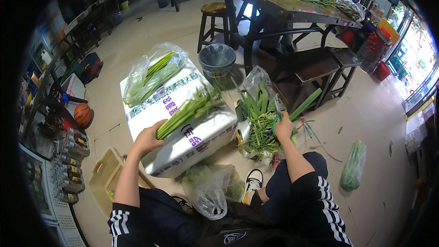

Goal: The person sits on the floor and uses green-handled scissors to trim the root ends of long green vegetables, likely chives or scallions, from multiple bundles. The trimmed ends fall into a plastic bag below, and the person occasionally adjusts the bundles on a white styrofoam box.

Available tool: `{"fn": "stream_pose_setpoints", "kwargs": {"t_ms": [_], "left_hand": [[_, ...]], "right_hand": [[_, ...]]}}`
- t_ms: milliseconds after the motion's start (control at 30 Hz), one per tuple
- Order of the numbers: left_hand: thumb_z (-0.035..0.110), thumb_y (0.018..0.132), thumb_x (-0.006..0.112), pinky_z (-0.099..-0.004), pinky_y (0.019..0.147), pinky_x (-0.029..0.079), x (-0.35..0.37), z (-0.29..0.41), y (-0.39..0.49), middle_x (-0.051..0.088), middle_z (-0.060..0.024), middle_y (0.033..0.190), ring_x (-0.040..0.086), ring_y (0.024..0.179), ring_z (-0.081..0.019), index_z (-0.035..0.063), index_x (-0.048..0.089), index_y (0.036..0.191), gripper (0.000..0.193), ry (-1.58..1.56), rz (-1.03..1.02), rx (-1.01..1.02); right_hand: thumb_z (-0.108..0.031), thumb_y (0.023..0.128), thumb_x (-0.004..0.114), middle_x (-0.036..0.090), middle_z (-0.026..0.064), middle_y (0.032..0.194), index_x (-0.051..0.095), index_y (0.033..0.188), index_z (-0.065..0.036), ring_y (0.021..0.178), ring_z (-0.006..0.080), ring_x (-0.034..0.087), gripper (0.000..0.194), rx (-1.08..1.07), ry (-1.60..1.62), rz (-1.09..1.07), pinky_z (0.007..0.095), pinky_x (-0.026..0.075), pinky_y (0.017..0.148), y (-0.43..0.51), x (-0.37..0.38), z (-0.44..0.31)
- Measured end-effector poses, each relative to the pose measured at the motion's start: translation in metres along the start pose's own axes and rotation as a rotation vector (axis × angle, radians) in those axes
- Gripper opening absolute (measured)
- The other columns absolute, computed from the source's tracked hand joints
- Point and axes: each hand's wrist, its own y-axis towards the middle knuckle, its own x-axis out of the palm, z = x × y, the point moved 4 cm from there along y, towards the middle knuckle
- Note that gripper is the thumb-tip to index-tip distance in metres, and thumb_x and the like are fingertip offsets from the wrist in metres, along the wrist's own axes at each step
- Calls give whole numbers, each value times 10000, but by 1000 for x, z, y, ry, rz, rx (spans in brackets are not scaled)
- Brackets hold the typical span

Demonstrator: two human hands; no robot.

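My left hand (150,138) grips the stalk ends of a bunch of green stalks (188,109), held over a white foam box (202,139) that bears printed writing. The leafy tips are blurred. At the box's back, an open clear plastic bag (156,75) holds more green stalks. My right hand (284,128) has its fingers in the green handles of scissors (275,123), whose blades point away from me. Below them lies a heap of cut green leaves and trimmings (259,130) in a container that is mostly hidden. A thick green stalk (306,103) lies beside the right hand.
A dark bucket (217,58) stands behind the box. Knotted plastic bags (212,192) lie between my feet; a yellow plastic basket (103,175) is at the left. A wrapped bundle of greens (353,166) lies on the floor at right. Benches (308,65) and a wooden table (274,1) stand beyond.
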Motion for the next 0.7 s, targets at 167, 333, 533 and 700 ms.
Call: {"fn": "stream_pose_setpoints", "kwargs": {"t_ms": [167, 333, 533, 700], "left_hand": [[222, 721, 741, -417, 912, 475, 28, -15, 9, 562, -164, 1158, 559, 1041, -335, 251, 450, 1384, 725, 219, 98, 2], [251, 738, 754, -423, 943, 447, 38, -20, 5, 541, -159, 1174, 512, 1065, -350, 159, 416, 1396, 745, 287, 110, 17], [154, 703, 714, -424, 878, 474, 40, -20, 18, 587, -194, 1047, 554, 995, -363, 40, 504, 1215, 565, 219, 105, 88], [174, 620, 699, -429, 817, 511, 43, -12, 23, 631, -196, 941, 610, 915, -369, 14, 586, 933, 369, 327, 82, -65]], "right_hand": [[-8, 748, 628, 627, 264, 839, 511, 1094, -68, 848, 457, 599, 370, -157, 20, 38, 529, 447, 718, 6, 3, 18], [-76, 767, 648, 613, 291, 809, 530, 1098, -131, 805, 467, 601, 356, -160, -17, -53, 518, 448, 664, 5, -19, -8], [-154, 768, 698, 635, 253, 871, 541, 1114, -109, 832, 454, 602, 383, -352, 36, -104, 476, 467, 695, 20, -27, -13], [-76, 765, 664, 628, 257, 848, 516, 1133, -107, 829, 441, 607, 398, -285, -113, -158, 497, 456, 681, 19, -11, -20]]}}
